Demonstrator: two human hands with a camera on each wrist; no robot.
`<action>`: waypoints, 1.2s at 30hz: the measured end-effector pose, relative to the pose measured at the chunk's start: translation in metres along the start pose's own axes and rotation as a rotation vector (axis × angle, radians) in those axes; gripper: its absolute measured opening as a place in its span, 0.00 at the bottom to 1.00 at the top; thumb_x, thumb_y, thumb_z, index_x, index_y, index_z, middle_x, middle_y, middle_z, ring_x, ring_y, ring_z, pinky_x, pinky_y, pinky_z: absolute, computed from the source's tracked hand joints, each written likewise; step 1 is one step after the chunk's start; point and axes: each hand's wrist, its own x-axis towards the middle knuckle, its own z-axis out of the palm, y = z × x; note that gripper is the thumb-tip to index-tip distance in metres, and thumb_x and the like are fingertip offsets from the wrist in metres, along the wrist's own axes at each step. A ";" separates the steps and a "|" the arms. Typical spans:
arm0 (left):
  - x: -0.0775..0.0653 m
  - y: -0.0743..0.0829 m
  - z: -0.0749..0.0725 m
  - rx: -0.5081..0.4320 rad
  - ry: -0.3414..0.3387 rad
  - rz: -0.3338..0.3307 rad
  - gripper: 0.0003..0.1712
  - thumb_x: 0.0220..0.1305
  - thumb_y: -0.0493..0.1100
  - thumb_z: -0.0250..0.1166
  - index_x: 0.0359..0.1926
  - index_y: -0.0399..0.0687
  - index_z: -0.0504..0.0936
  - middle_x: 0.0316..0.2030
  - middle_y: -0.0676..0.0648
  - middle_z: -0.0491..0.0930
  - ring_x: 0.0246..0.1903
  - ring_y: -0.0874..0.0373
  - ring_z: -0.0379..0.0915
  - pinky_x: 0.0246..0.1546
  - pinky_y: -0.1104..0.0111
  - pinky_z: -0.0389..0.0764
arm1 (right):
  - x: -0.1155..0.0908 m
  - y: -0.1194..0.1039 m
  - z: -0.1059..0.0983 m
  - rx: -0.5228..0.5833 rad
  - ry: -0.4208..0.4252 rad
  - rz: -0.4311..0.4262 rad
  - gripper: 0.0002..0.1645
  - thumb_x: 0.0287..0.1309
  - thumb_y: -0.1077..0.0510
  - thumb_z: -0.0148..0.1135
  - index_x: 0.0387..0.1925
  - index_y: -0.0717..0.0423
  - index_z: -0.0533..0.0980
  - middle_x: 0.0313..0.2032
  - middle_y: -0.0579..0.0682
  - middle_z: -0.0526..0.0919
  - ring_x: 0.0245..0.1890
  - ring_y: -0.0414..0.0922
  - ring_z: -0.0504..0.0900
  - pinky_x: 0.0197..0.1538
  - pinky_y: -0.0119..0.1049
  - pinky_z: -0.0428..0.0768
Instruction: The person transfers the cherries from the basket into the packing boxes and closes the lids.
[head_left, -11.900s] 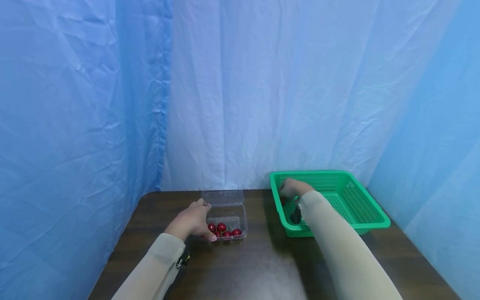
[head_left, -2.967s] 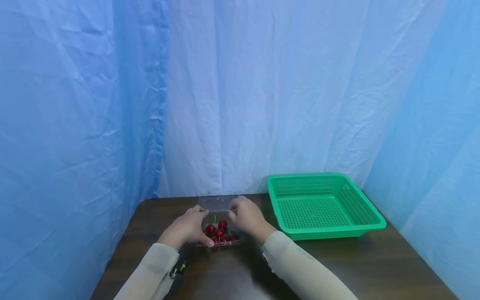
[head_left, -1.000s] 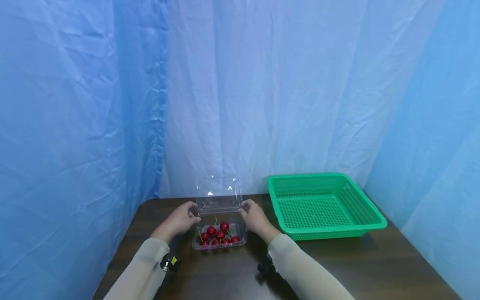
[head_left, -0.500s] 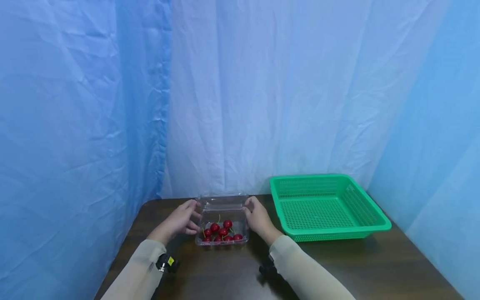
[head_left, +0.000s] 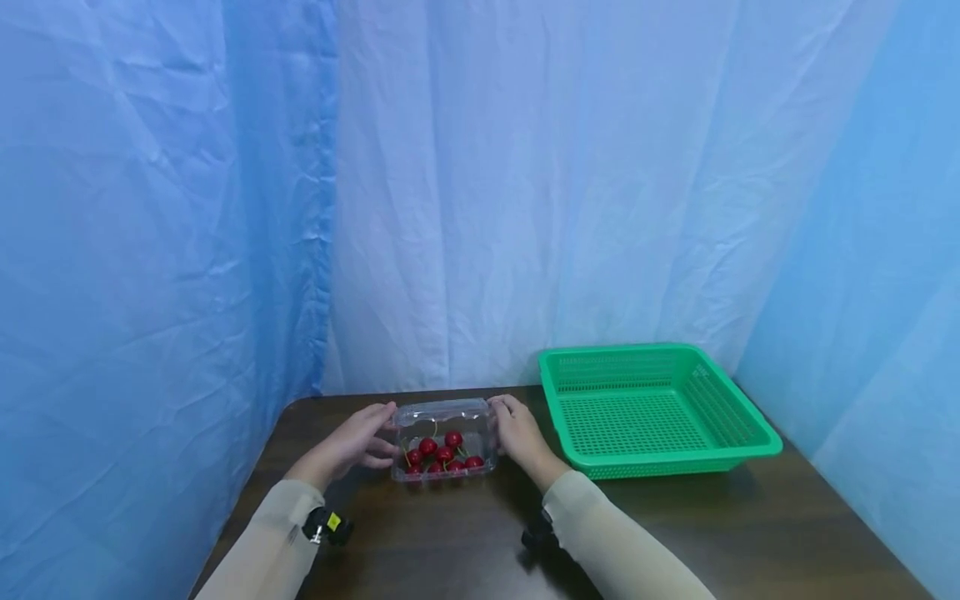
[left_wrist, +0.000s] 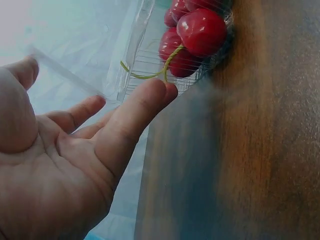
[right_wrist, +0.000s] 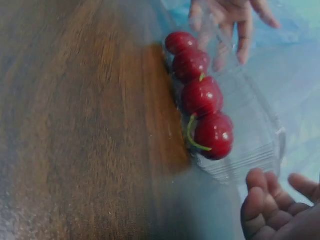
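A clear plastic clamshell box [head_left: 483, 472] with several red cherries [head_left: 427, 447] in it, some with green stems, sits on the table. Its clear lid [head_left: 442, 408] slants low at the back; its exact angle is hard to tell. My left hand [head_left: 352, 446] is at the box's left side, fingers spread. In the left wrist view, fingertips lie close to the box wall beside the cherries [left_wrist: 202, 32]. On the opposite side is my right hand [head_left: 519, 432], loosely bent fingers at the lid's right edge. In the right wrist view those fingers [right_wrist: 257, 200] pinch nothing visible.
To the right stands a green perforated plastic basket [head_left: 667, 457], near the back of the dark wooden table [head_left: 450, 550]. Blue and white curtains [head_left: 480, 208] hang close behind the table and along both sides.
Earlier my right hand was in the green basket, then over the box. The lid stood upright one second ago and has come down lower since. My left fingers have spread off the lid's edge.
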 end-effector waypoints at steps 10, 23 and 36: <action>-0.011 -0.002 -0.010 0.114 -0.145 -0.027 0.50 0.84 0.57 0.68 0.92 0.45 0.54 0.88 0.27 0.56 0.81 0.23 0.66 0.59 0.41 0.93 | -0.010 -0.001 -0.007 -0.009 -0.054 0.025 0.26 0.81 0.58 0.58 0.75 0.57 0.78 0.56 0.61 0.88 0.39 0.48 0.87 0.34 0.40 0.90; -0.019 0.000 -0.009 0.199 -0.194 -0.017 0.62 0.74 0.42 0.78 0.94 0.50 0.47 0.51 0.37 0.88 0.43 0.45 0.92 0.47 0.44 0.97 | -0.022 -0.015 -0.014 -0.300 -0.042 -0.036 0.14 0.78 0.57 0.61 0.56 0.54 0.86 0.42 0.53 0.90 0.36 0.47 0.84 0.42 0.42 0.85; -0.020 0.008 0.004 0.167 -0.172 -0.115 0.62 0.79 0.40 0.70 0.95 0.60 0.36 0.48 0.36 0.90 0.35 0.43 0.93 0.37 0.55 0.96 | -0.038 -0.023 -0.023 -0.224 -0.264 0.062 0.38 0.78 0.57 0.64 0.84 0.52 0.67 0.33 0.54 0.88 0.28 0.50 0.87 0.29 0.40 0.86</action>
